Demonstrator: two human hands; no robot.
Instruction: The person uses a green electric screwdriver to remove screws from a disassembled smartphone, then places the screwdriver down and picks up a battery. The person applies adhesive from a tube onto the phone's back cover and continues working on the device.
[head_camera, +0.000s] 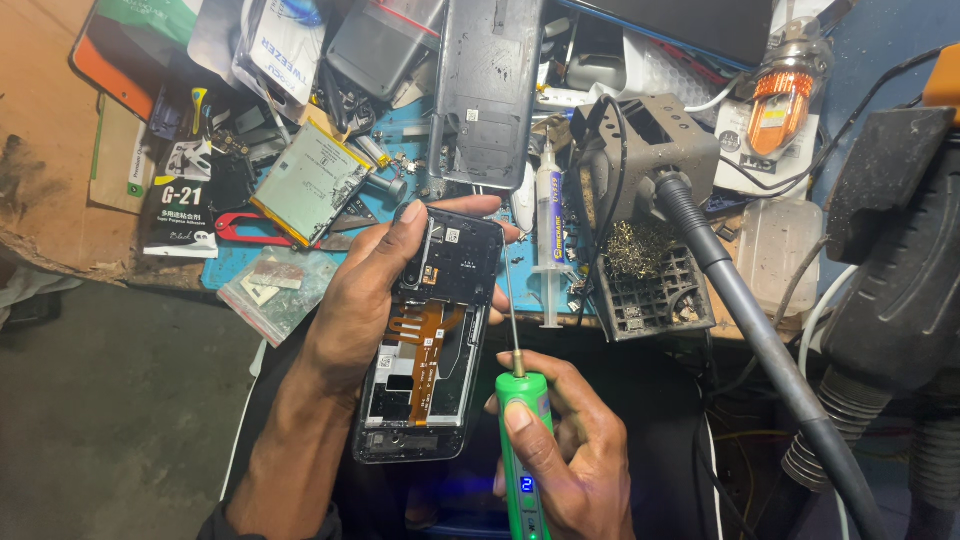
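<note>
My left hand (360, 300) holds an opened smartphone (430, 340) with its back cover off, showing a black shield plate at the top and an orange flex cable down the middle. My thumb rests on the phone's top left corner. My right hand (565, 450) grips a green electric screwdriver (522, 450) with a lit blue display. Its thin metal bit (511, 305) points up, with the tip beside the phone's upper right edge.
A cluttered bench lies beyond: a grey phone back cover (487, 90), a loose battery (310, 183), a syringe of paste (551, 240), a soldering iron stand with brass wool (650, 250), a black hose (760, 340), red-handled tool (245, 230), and packets.
</note>
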